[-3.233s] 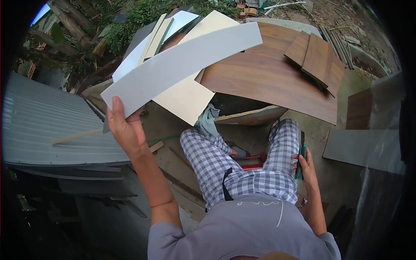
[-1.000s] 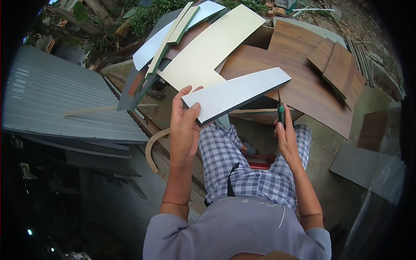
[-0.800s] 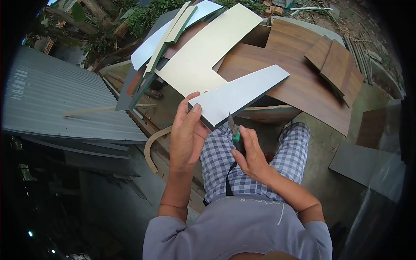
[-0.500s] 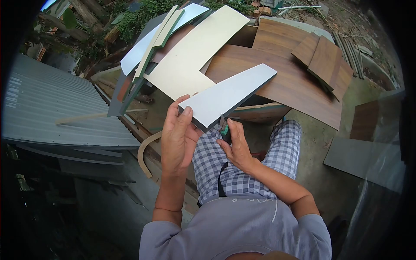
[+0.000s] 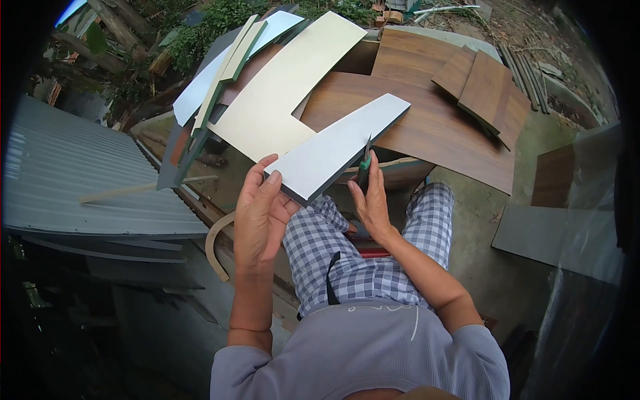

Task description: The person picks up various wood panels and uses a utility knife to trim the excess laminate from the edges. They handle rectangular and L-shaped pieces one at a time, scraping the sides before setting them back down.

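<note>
My left hand (image 5: 262,207) grips the near left end of a long white board (image 5: 337,143) with a dark edge, thumb on its top face and fingers beneath. The board slants up and away to the right, wider at the near end. In my right hand (image 5: 373,205) is a knife (image 5: 365,168) with a green and black handle. Its pointed blade stands upright at the board's right-hand long edge, about midway along, and overlaps that edge in this view. My fingers and thumb close around the handle.
Wood-grain panels (image 5: 440,143) lie beyond the board, with smaller offcuts (image 5: 477,90) stacked on them. A cream L-shaped panel (image 5: 267,120) and narrow strips (image 5: 227,73) are at the left. Corrugated sheeting (image 5: 93,173) covers the far left. A grey panel (image 5: 553,233) stands at right.
My right hand has carried the knife up along the board's right edge, from near its close corner to about midway. My left hand keeps its grip; the view has shifted slightly.
</note>
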The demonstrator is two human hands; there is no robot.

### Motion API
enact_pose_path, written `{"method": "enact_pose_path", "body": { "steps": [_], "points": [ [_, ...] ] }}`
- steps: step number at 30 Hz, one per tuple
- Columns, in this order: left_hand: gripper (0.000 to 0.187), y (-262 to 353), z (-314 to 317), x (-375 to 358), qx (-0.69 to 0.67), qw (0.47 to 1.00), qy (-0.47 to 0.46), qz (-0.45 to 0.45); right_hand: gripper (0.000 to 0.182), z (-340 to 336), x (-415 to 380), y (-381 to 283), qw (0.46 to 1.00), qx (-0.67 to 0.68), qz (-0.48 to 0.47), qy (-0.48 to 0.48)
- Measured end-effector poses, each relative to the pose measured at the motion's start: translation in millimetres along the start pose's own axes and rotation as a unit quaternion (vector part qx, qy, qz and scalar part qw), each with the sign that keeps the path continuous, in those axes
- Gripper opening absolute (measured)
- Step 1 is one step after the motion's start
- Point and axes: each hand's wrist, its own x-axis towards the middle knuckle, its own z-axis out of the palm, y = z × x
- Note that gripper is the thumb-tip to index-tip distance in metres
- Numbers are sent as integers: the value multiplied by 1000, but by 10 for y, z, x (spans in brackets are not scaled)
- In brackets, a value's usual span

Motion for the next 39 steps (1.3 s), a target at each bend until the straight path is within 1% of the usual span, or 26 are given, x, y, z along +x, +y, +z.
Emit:
{"method": "enact_pose_path", "body": {
  "steps": [2, 3, 5, 7, 8, 10, 12, 14, 16, 18, 20, 22, 24, 25, 26, 27, 28, 30, 31, 33, 36, 39],
  "points": [
    [47, 8, -42, 47, -95, 991, -24, -92, 74, -8, -15, 12, 1000, -5, -1, 0],
    [47, 14, -50, 86, -96, 991, -24, -93, 74, -11, -27, 17, 1000, -9, -13, -4],
    [49, 41, -67, 156, -57, 970, -106, -213, 74, -15, -63, 7, 1000, -12, -25, -7],
    [49, 27, -125, 171, -32, 972, -94, -215, 74, -32, -90, -27, 997, -32, -68, -31],
    [48, 36, -142, 189, -8, 973, -84, -216, 74, -50, -64, -37, 997, -32, -70, -28],
    [49, 145, -201, 154, -16, 973, -78, -215, 73, -95, -17, -36, 994, -47, -89, -35],
    [50, 226, -296, 67, -24, 973, -69, -218, 72, -165, 30, 29, 995, -56, -81, -24],
    [53, 267, -392, -43, -62, 971, -58, -222, 72, -266, 105, 122, 995, -65, -75, -16],
    [54, 293, -454, -152, -76, 970, -57, -225, 71, -382, 171, 231, 995, -82, -54, 12],
    [58, 347, -508, -262, -71, 972, -28, -221, 70, -527, 259, 362, 991, -114, -59, 43],
    [60, 390, -601, -352, -63, 973, -27, -221, 67, -714, 356, 525, 988, -140, -32, 64],
    [62, 400, -656, -429, -52, 973, -34, -223, 63, -931, 450, 696, 987, -129, 28, 88],
    [63, 370, -680, -455, -95, 970, -25, -221, 62, -1125, 495, 950, 981, -152, 26, 117],
    [62, 342, -692, -445, -142, 963, -22, -228, 62, -1220, 496, 977, 984, -111, 68, 121],
    [62, 286, -682, -387, -139, 962, -36, -233, 61, -1305, 483, 1001, 984, -69, 110, 125],
    [62, 219, -653, -347, -152, 962, -35, -223, 62, -1358, 420, 1018, 983, -55, 106, 139],
    [62, 150, -599, -316, -166, 963, -32, -212, 62, -1414, 342, 943, 982, -60, 105, 148],
    [59, -21, -319, -63, -203, 947, -97, -227, 63, -1500, 142, 702, 973, 29, 193, 120],
    [58, -161, -158, 92, -195, 947, -137, -215, 63, -1522, 47, 638, 973, 48, 185, 131],
    [56, -408, 305, 387, -103, 962, -194, -163, 63, -1603, -162, 609, 971, 53, 189, 136],
    [50, -877, 979, 820, -98, 949, -275, -120, 63, -1771, -478, 587, 969, 43, 199, 143],
    [49, -1414, 1630, 1137, -130, 937, -307, -106, 64, -1914, -714, 486, 950, 91, 210, 214]
  ]
}}
